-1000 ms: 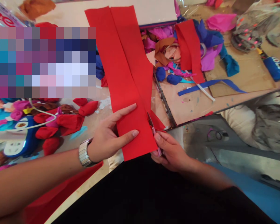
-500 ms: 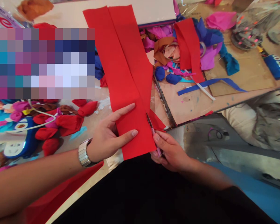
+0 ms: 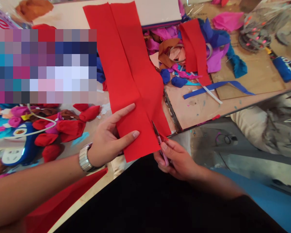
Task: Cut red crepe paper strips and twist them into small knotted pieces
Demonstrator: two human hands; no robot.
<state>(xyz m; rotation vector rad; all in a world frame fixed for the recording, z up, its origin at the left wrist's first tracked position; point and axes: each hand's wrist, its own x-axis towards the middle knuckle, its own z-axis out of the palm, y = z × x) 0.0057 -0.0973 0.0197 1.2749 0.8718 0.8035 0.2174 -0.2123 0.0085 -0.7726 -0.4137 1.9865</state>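
Note:
A long red sheet (image 3: 133, 71), of thin cloth or crepe paper, stretches from the table down towards my lap, with a lengthwise slit down its middle. My left hand (image 3: 108, 136) grips its left edge near the bottom, thumb and index finger on top, the other fingers hidden underneath. In my right hand (image 3: 177, 158) is a pair of scissors (image 3: 159, 137) with pinkish-purple handles. The blades lie at the lower end of the slit, with red material on both sides. Part of the right-hand strip bulges upward and droops beside the scissors.
Another red strip (image 3: 195, 48) lies on a heap of coloured scraps at the back. A blue strip (image 3: 218, 90) rests nearer the table edge, by a cardboard sheet (image 3: 252, 77). Red bundles (image 3: 70, 126) and a blue-and-white power strip (image 3: 21, 145) are on the left.
The right-hand strip has bulged out to the right beside the slit. Both hands have shifted only slightly, and the sheet's lower end sits a little higher and further left.

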